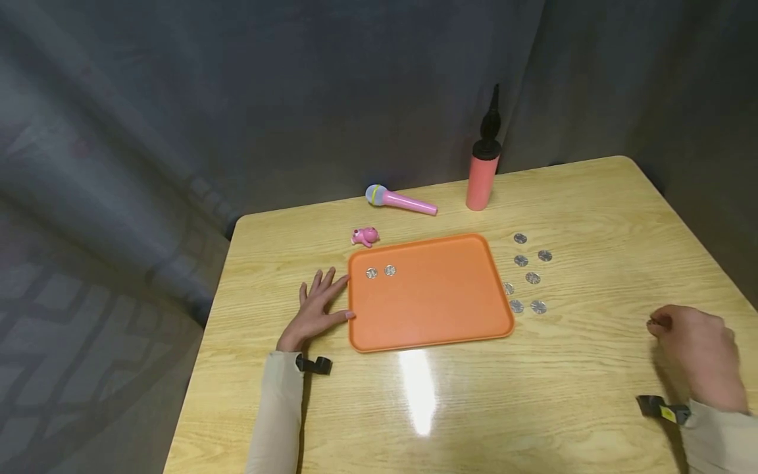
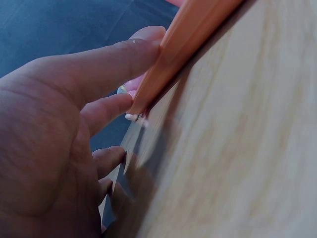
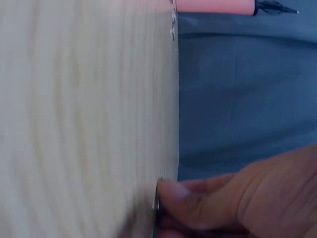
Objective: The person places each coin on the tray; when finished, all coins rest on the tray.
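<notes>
An orange tray [image 1: 432,309] lies in the middle of the wooden table [image 1: 533,395], with two silver coins [image 1: 380,271] in its far left corner. Several more coins [image 1: 529,276] lie on the table just right of the tray. My left hand [image 1: 320,299] rests flat, fingers straight, touching the tray's left edge. The left wrist view shows those fingers [image 2: 114,59] against the tray rim [image 2: 188,39]. My right hand [image 1: 663,326] hovers to the right of the loose coins with curled fingers. In the right wrist view the thumb [image 3: 198,198] pinches a thin coin [image 3: 157,204] edge-on.
A pink toy microphone [image 1: 403,201] and a small pink pig toy [image 1: 364,236] lie behind the tray. A coral hand pump [image 1: 482,174] with a black nozzle stands at the back, and shows in the right wrist view as the pump [image 3: 213,6]. Grey curtain surrounds the table.
</notes>
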Motion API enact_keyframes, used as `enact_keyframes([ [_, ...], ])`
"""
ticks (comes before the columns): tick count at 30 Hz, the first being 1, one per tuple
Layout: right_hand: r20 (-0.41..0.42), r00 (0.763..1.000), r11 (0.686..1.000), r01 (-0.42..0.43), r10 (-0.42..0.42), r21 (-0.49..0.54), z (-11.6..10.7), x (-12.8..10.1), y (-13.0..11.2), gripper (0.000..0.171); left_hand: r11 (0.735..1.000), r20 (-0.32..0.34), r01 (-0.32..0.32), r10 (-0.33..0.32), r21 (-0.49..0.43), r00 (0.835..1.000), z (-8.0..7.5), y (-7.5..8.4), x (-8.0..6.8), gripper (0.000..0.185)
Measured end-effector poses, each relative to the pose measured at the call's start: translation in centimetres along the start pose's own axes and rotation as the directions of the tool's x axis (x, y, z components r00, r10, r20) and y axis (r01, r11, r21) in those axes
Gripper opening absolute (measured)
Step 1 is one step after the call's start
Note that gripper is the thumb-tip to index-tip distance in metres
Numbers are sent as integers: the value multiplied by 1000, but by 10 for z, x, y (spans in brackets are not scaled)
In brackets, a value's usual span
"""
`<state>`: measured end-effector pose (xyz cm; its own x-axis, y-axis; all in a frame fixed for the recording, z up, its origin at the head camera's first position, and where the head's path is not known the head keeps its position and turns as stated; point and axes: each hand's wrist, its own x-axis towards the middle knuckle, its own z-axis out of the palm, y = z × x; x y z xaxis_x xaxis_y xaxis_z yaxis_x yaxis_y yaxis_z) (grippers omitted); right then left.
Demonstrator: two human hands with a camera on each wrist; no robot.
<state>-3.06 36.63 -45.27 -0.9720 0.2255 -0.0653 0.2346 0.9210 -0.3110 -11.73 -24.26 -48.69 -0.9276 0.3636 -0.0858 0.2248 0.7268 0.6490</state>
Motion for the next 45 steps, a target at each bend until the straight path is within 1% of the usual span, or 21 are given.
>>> enact_keyframes([
  [2,-16,1000,1000,-4,4,-8,1,0,-4,14,1000,0,6,-6,0,1000,-1,0,-1,84],
  [5,-18,1000,1000,-4,4,-7,1,1,-7,13,1000,-4,9,-9,-5,1000,-2,0,-2,83],
  [9,17,1000,1000,-21,21,-8,0,0,-6,14,1000,-2,5,-5,-10,1000,-2,0,-2,83],
  [15,-3,1000,1000,13,-13,-23,0,-1,-9,13,1000,1,3,-3,-5,1000,-1,0,-2,83],
  [18,-3,1000,1000,10,-10,-23,-1,0,-10,13,1000,3,1,-1,-7,1000,-1,1,-1,83],
  [22,35,999,1000,-12,11,28,1,4,-6,18,1000,5,0,0,-7,1000,-1,1,-1,83],
  [25,37,999,997,23,-26,79,3,9,-5,21,1000,-4,8,-8,-9,1000,-2,0,-2,83],
  [27,31,998,995,51,-54,91,3,13,-7,20,1000,-10,11,-11,-15,1000,-3,0,-3,83],
  [29,34,998,996,58,-60,72,3,15,-9,19,1000,-6,12,-12,-23,1000,-3,0,-3,83],
  [33,58,998,1000,15,-16,21,0,14,-14,18,999,10,6,-6,-32,1000,-1,0,-2,83],
  [35,42,999,999,29,-29,13,-1,13,-16,15,1000,7,5,-5,-28,1000,0,0,-2,82],
  [38,6,997,997,79,-79,19,-1,15,-20,8,1000,0,8,-8,-24,1000,1,1,-2,83],
  [41,-27,993,993,118,-118,17,0,18,-23,11,1000,-3,7,-7,-26,1000,0,1,-3,83],
  [45,-7,992,992,123,-123,8,1,22,-25,16,1000,-8,4,-4,-24,1000,-1,1,-3,83],
])
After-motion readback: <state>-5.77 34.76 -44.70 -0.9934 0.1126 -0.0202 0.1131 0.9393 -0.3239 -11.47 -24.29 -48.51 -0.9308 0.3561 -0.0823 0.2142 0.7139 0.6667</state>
